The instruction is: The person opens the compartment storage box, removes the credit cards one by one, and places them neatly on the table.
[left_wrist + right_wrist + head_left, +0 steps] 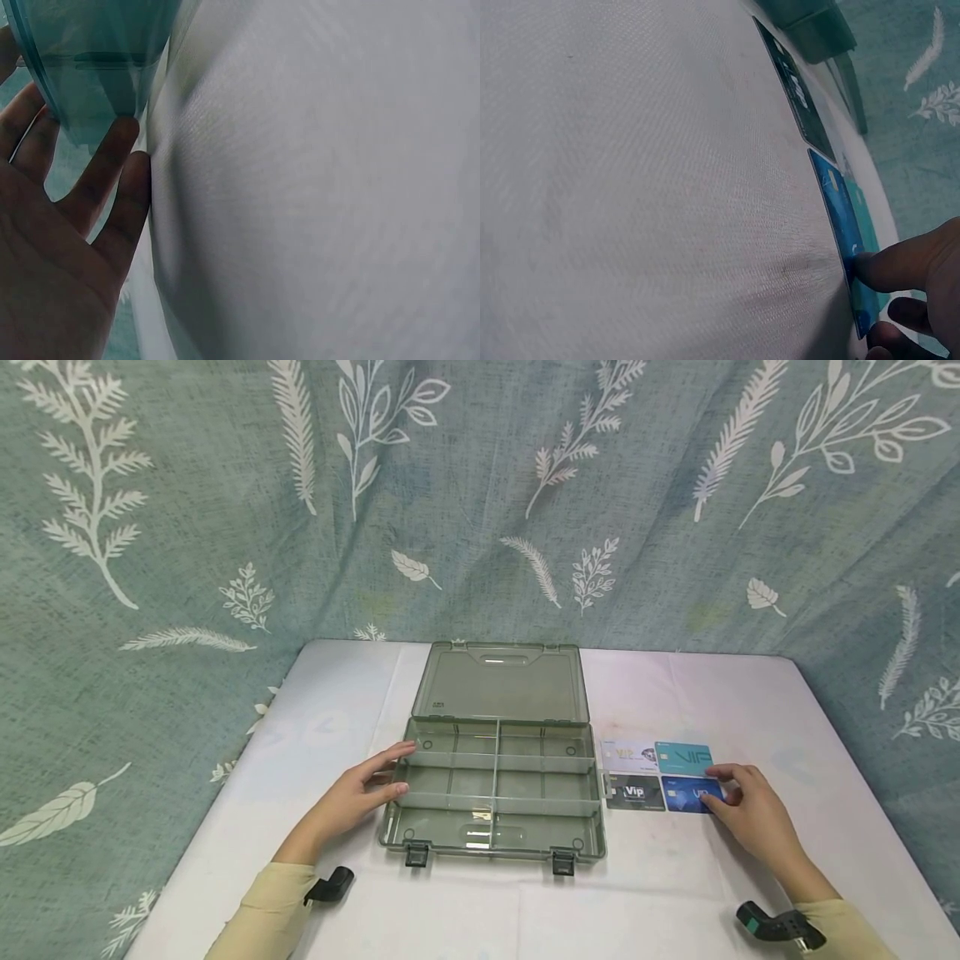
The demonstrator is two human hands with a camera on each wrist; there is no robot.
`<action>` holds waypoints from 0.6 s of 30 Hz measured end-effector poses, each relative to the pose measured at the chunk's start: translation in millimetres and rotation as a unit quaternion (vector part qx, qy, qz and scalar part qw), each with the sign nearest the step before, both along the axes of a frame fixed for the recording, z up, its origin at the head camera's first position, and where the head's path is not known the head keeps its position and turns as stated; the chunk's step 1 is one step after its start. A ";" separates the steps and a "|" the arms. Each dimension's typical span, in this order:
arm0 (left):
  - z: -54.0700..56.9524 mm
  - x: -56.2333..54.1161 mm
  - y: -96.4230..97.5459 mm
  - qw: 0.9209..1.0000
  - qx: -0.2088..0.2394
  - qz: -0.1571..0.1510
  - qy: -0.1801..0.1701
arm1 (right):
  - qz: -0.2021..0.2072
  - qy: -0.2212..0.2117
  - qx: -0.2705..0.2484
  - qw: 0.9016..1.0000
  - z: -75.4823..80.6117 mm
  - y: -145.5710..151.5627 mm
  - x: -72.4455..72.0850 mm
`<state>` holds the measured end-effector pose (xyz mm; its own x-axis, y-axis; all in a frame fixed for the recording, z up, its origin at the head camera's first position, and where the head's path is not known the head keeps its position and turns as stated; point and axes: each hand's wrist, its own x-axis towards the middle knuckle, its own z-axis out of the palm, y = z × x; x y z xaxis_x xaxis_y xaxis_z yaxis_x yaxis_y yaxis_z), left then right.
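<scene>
An olive-green translucent organizer box (450,781) lies with its lid (498,681) folded back, its tray split into several compartments. My left hand (345,802) rests at its left wall, fingers spread and fairly straight; in the left wrist view the fingertips reach the box side (105,67). To the right lie a white card (618,755), a teal card (681,758), a black card (635,792) and a blue card (678,795), in two rows. My right hand (753,814) holds the blue card by its right end, thumb (885,270) on its face, other fingers bent by its edge.
Two dark latches (416,853) hang from the box's front edge. A white cloth (465,910) covers the table. A patterned green curtain (480,527) stands behind and on both sides. Each wrist wears a black camera, such as the right one (780,927).
</scene>
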<state>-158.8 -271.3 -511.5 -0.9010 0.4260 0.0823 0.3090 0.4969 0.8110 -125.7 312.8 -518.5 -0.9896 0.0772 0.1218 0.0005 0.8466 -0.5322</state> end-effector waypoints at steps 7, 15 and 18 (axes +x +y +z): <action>-0.2 0.7 0.5 1.000 0.002 -0.005 0.004 | -0.012 -0.004 -0.004 1.000 2.1 1.6 4.0; 4.5 3.0 0.0 1.000 -0.014 -0.011 0.017 | -0.016 0.008 -0.013 1.000 11.6 5.7 3.1; 6.3 4.5 -0.8 1.000 -0.019 -0.011 0.019 | -0.014 0.005 -0.017 1.000 14.7 7.9 2.6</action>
